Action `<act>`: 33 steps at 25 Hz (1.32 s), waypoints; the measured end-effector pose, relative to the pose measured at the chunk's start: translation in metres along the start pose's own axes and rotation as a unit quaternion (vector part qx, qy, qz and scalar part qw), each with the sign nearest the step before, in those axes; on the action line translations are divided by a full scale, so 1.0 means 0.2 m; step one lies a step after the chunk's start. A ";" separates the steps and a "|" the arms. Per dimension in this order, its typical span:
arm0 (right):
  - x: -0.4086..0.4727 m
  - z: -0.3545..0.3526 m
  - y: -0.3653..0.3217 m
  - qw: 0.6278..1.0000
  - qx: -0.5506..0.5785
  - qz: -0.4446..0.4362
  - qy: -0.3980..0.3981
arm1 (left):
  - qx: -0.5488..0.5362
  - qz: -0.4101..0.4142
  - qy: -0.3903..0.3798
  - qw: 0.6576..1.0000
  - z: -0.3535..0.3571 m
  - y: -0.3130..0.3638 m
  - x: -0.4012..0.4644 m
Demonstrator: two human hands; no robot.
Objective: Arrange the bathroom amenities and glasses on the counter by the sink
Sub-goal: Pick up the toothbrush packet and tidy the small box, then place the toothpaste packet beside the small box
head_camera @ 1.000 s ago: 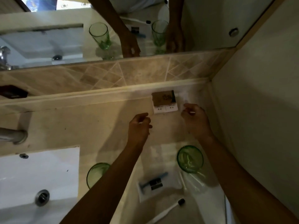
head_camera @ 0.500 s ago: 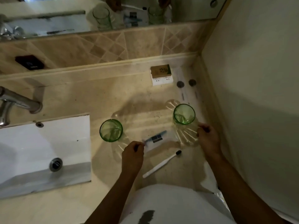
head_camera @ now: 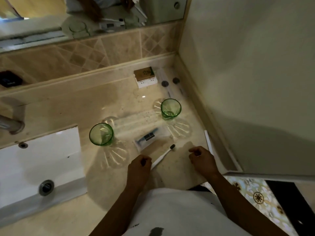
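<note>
Glasses: you have two green glasses upright on the counter (head_camera: 71,103). The left glass (head_camera: 101,134) stands just right of the sink (head_camera: 39,160); the right glass (head_camera: 170,109) stands nearer the side wall. They are well apart, and each throws a ribbed light pattern on the stone.
Packet: between the glasses, a little nearer you, lies a clear packet (head_camera: 150,137) with a blue-handled item inside and a dark label. You cannot read the label.
Toothbrush: a white toothbrush (head_camera: 164,155) with a dark head lies slantwise just in front of the packet, head toward the wall, handle end beside your left hand.
Boxes: a brown-topped box (head_camera: 144,73) sits on white boxes (head_camera: 148,83) at the back edge. The print is too small to read.
Sachets: just right of the boxes lie long pale sachets (head_camera: 170,84) with two dark round marks. Their writing is illegible.
Left hand: your left hand (head_camera: 139,167) is curled loosely with fingers drawn in, by the toothbrush handle. You cannot tell if it touches the handle.
Right hand: your right hand (head_camera: 202,160) is half curled over bare counter and holds nothing.
Around: a tap (head_camera: 10,124) juts in at the left, a dark object (head_camera: 10,80) rests on the ledge, and a mirror (head_camera: 88,16) runs above the tiles.
</note>
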State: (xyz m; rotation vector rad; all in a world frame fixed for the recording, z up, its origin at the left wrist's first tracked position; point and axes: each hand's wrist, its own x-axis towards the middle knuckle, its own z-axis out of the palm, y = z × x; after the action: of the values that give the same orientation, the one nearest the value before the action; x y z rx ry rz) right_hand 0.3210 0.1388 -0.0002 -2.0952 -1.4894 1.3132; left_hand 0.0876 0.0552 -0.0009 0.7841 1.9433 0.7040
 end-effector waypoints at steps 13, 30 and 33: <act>-0.02 0.31 -0.35 0.990 0.060 0.033 -0.121 | 0.047 0.034 0.077 0.995 -0.13 0.03 0.08; 0.08 0.54 -0.62 0.941 0.238 0.136 -0.197 | -0.223 -0.085 0.042 0.970 -0.22 0.12 0.29; 0.04 0.51 -0.62 0.919 0.280 0.160 -0.229 | -0.264 -0.041 0.073 0.961 -0.27 0.16 0.28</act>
State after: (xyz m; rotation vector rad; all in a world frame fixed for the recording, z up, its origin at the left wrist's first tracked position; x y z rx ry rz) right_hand 0.1655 0.1717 0.0194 -1.7570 -0.7496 2.1587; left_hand 0.0250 0.1098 0.0173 0.3267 1.7773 1.1900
